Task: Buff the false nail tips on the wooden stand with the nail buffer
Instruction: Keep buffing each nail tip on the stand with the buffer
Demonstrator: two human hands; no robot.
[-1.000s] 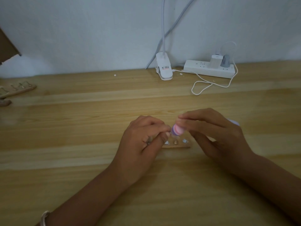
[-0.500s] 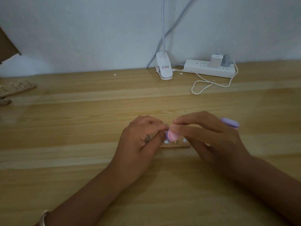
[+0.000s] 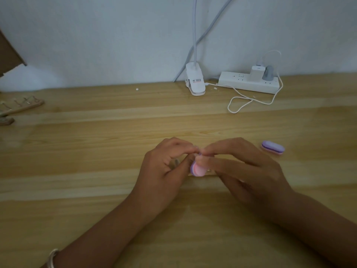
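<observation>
Since the earlier frames, the nail buffer (image 3: pixel 198 169) sits lower and nearer the person, and the right hand (image 3: pixel 249 171) has shifted off a second purple buffer (image 3: pixel 273 147), which now lies fully exposed on the table (image 3: pixel 96 142), well apart from both hands.

1. Right hand: thumb and fingers are clamped on the nail buffer, pinching it near its upper end. The pink and purple rounded end points down and toward the person, over the wooden stand (image 3: pixel 209 172).
2. Left hand (image 3: pixel 164 171): fingers are curled and grip the left end of the wooden stand. The index fingertip meets the right index fingertip above the buffer; the thumb lies just beside the buffer.
3. Wooden stand: only a narrow strip shows between the buffer and the right fingers. The false nail tips are hidden by the hands and the buffer.
4. Left wrist: a light bracelet (image 3: pixel 51 258).

At the far table edge, against the wall: a white lamp clip (image 3: pixel 195 82), a white power strip (image 3: pixel 249 82) with two plugs inserted, and a looped white cable (image 3: pixel 241 103). At the far left lies a wooden rack (image 3: pixel 21 106) with small metal clips.
</observation>
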